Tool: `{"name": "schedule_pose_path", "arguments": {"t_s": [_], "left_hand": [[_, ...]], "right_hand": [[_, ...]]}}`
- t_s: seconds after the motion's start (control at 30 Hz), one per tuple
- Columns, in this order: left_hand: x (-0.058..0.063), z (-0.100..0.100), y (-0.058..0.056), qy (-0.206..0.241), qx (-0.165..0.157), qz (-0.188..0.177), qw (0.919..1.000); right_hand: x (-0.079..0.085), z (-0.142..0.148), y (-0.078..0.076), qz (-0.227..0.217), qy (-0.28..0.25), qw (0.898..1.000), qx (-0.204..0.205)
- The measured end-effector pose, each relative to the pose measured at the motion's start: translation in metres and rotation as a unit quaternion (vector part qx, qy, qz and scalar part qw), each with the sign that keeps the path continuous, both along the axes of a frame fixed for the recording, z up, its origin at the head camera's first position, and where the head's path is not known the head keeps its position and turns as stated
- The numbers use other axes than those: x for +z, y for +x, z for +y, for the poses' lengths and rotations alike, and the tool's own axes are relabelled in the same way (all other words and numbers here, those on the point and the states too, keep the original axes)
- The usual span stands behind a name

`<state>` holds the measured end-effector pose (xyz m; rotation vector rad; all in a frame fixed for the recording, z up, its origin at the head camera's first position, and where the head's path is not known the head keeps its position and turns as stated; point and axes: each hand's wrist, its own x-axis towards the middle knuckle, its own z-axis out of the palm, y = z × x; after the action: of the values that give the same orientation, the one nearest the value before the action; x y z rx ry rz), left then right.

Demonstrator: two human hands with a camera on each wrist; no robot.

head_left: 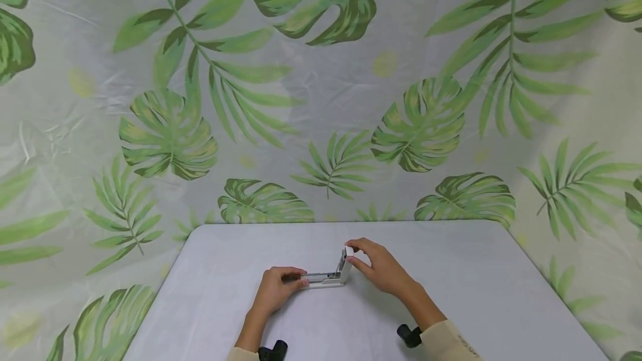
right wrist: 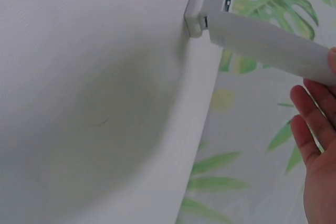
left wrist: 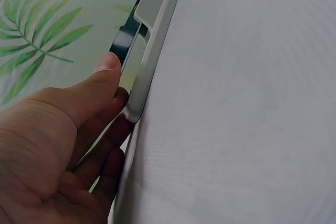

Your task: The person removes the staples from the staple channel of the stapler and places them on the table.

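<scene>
A white stapler [head_left: 325, 284] stands on the table, its top cover [head_left: 348, 263] swung up nearly upright at the right end. My left hand [head_left: 275, 289] grips the left end of its base. In the left wrist view the thumb lies against a dark part above the pale base [left wrist: 155, 56], and the fingertips are at the base's end. The upper end of the raised cover is pinched between thumb and fingers of my right hand [head_left: 383, 269]. From the right wrist, the cover's smooth outer side [right wrist: 268, 40] shows, with the hinge end beside the tabletop.
Under the stapler is a white table [head_left: 225, 249] with rounded far corners. Behind and around it hangs a pale sheet [head_left: 326, 88] printed with green leaves. A small black device [head_left: 273, 351] sits at the left wrist, another [head_left: 409, 336] at the right.
</scene>
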<state>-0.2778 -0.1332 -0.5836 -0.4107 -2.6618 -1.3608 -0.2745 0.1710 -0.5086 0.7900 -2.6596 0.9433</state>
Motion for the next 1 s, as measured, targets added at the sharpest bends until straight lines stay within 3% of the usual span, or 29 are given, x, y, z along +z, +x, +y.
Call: {"name": "schedule_pose_path", "arguments": {"t_s": [0.53,1.0], "left_hand": [[-0.001,0.001,0.001,-0.001,0.008,-0.009,0.9999],[-0.001,0.002,0.000,0.004,0.005,0.002,1.0000]], "right_hand": [[-0.010,0.026,0.005,0.028,0.001,0.999,-0.024],[-0.024,0.047,0.012,0.017,0.017,0.998,-0.062]]}}
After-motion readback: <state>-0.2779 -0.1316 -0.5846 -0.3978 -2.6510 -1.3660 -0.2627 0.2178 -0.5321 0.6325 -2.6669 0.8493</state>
